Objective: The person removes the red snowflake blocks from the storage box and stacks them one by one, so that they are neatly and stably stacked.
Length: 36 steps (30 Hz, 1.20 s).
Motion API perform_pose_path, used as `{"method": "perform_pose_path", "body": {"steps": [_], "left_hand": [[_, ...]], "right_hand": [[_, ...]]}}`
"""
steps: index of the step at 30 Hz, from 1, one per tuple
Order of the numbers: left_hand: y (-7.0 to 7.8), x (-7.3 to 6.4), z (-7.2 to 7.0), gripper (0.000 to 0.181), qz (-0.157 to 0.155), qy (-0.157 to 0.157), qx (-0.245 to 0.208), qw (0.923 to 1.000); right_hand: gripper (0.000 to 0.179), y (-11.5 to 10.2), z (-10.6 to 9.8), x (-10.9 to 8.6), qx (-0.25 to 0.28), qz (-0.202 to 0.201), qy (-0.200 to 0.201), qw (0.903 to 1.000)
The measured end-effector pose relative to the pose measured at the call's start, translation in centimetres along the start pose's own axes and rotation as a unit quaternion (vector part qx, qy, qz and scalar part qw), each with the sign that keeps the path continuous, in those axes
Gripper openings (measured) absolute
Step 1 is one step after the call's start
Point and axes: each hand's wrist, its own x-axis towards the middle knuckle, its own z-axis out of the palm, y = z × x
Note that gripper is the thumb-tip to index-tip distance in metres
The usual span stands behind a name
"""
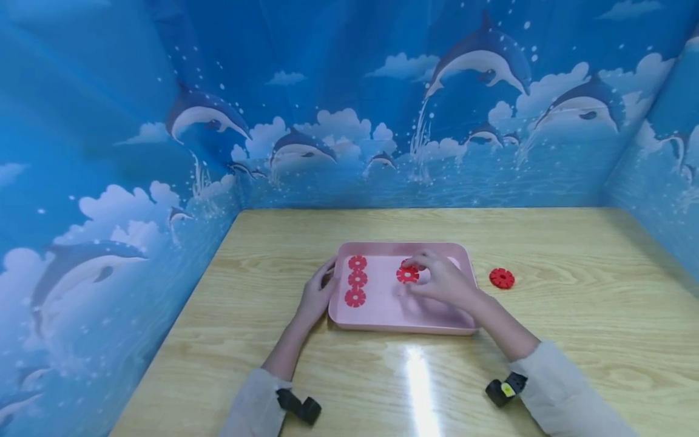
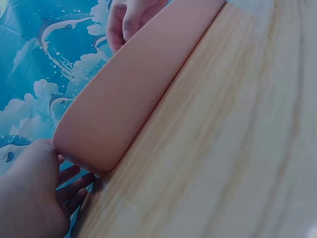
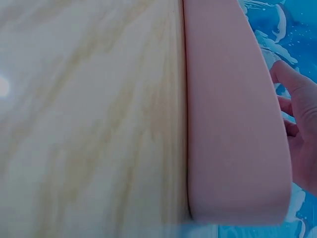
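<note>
A shallow pink tray (image 1: 382, 309) lies on the table. At its left end my left hand (image 1: 318, 296) holds the wall, with fingers along the outside and the thumb near the rim. Three red notched discs (image 1: 357, 279) form a column at the left inside the tray. Toward the middle sits another red notched disc (image 1: 408, 275), with a similar one just behind it, partly hidden by my right fingers. My right hand (image 1: 443, 280) reaches over the tray, fingertips at the rear disc and thumb apart from them. In the right wrist view the tray's wall (image 3: 235, 124) hides the discs.
To the right of the tray, a red notched disc (image 1: 502, 278) lies on the wooden table (image 1: 573, 303). A blue dolphin-patterned backdrop (image 1: 349, 91) rises behind the table and along its sides. Both sleeves carry a black wrist camera (image 1: 508, 388).
</note>
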Motion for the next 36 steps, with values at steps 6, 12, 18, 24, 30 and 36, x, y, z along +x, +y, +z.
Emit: {"method": "perform_pose_path", "body": {"steps": [6,12,18,24,30,36], "left_hand": [[0.1,0.0,0.0,0.044,-0.002,0.0,0.0,1.0],[0.1,0.0,0.0,0.043,-0.004,0.003,-0.003,1.0],[0.1,0.0,0.0,0.044,-0.007,0.0,0.002,1.0],[0.2,-0.1,0.0,0.044,-0.007,0.002,0.005,1.0],[0.3,-0.1,0.1,0.044,-0.001,0.003,0.007,1.0],[0.3,-0.1,0.0,0.044,-0.005,0.0,0.003,1.0]], "right_hand": [[0.035,0.4,-1.6,-1.4,0.003,0.018,0.004,0.9998],[0.034,1.0,-3.2,-2.5,-0.013,0.029,0.02,0.9993],[0.036,1.7,-4.5,-3.8,-0.023,0.038,0.038,0.9983],[0.036,2.5,-5.7,-5.0,-0.031,0.032,0.067,0.9968],[0.037,3.4,-7.0,-6.2,-0.049,0.04,0.081,0.9947],[0.035,4.4,-8.1,-7.3,-0.061,0.04,0.106,0.9917]]}}
